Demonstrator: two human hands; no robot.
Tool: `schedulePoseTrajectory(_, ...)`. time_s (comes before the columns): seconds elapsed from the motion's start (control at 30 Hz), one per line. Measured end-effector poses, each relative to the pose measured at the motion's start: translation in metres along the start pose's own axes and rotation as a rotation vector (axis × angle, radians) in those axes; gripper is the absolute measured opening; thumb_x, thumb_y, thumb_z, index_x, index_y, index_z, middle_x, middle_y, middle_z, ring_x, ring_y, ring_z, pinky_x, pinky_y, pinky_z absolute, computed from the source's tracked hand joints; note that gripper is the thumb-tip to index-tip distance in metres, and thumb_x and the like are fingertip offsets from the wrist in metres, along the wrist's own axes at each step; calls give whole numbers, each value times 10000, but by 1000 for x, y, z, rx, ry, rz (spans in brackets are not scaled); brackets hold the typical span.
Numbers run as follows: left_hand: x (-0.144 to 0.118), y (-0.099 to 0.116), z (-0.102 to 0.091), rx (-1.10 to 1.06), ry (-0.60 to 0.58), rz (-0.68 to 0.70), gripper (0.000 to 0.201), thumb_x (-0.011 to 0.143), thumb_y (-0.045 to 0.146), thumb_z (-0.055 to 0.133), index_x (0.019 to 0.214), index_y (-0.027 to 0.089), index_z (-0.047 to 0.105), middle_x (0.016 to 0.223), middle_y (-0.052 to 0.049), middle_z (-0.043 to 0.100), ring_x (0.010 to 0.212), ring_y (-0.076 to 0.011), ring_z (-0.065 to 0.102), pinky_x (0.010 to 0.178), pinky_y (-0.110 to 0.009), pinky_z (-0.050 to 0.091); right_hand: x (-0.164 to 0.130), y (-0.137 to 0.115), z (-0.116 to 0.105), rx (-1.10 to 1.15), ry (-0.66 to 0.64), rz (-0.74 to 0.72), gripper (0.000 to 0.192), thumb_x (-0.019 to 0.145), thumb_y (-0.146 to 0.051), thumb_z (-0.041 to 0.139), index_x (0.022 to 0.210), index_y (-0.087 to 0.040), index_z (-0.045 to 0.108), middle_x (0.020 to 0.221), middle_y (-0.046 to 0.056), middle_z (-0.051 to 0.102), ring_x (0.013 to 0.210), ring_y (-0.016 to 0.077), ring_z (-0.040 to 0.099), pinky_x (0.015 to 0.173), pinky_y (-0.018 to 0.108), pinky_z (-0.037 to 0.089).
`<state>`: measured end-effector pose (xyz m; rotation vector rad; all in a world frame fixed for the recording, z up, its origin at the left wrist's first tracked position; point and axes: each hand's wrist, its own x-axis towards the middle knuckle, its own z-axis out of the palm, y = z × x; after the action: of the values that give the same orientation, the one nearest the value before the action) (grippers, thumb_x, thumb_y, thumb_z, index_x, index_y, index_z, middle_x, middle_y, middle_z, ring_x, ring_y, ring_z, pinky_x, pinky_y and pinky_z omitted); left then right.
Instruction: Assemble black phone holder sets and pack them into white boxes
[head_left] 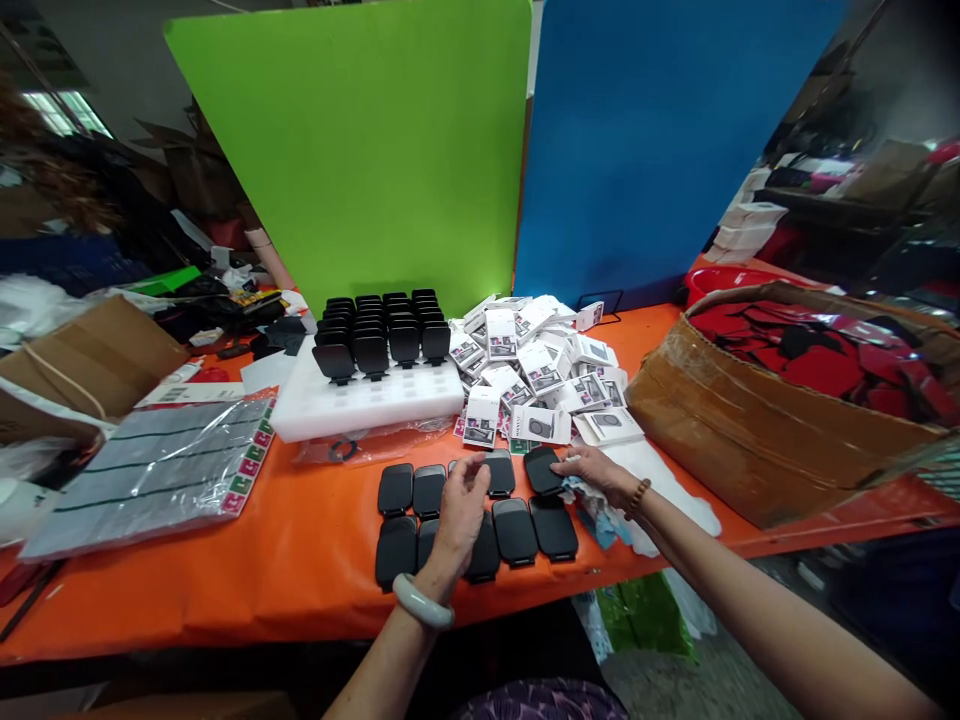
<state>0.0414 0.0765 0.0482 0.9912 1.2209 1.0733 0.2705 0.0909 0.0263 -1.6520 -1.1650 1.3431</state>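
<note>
On the orange table (pixel 225 570), at 6 o'clock from the middle of the view, two rows of flat black pads (pixel 515 530) are laid side by side, so that each one can be reached and seen from above. The left hand (pixel 459 515), which wears a pale bangle (pixel 422 602), is laid palm down over the middle of these rows; its fingers are bent loosely and nothing is seen to be gripped, only the pads under it are touched. At 3 o'clock from it, the right hand (pixel 598 472) is rested on a crumpled white cloth (pixel 660 490), and its fingertips are pressed on the black pad at the end of the upper row (pixel 542 468); whether this pad is pinched or only touched cannot be told.

At 12 o'clock from the hands a white foam tray (pixel 367 405) is placed, in which more black pieces (pixel 379 335) are kept upright in slots. Beside it, at 1 o'clock, small white boxes (pixel 536 375) are heaped. A cardboard box (pixel 750 430) with red items is set at 3 o'clock, and a plastic-wrapped grey pack (pixel 150 470) at 9 o'clock.
</note>
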Motion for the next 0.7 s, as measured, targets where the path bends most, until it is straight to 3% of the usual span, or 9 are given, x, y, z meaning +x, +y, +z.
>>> schedulePoseTrajectory(0.13,-2,-5,-10,-6,26,-34,365,707,406,704,972,157,675,939,-68,662,784,-158,605,725,-260,468,17,5,11,-103,-9,37,281,551,-312,661,478,-203,412,484,-58,412,523,102,349,522,247,280)
schedulePoseTrajectory(0.33,-6,-8,-14,-35,19,-84,412,679,442,721,967,151,675,881,-51,657,736,-149,606,676,-251,467,32,-2,16,-306,22,55,202,594,-228,638,541,-197,446,502,-64,388,530,101,357,515,234,256)
schedulePoseTrajectory(0.7,-18,-7,-34,34,57,-38,431,707,484,678,983,154,665,947,-71,655,818,-176,606,722,-273,473,10,-8,23,-680,160,-71,166,702,-211,630,854,-160,586,751,52,598,761,203,536,618,258,329)
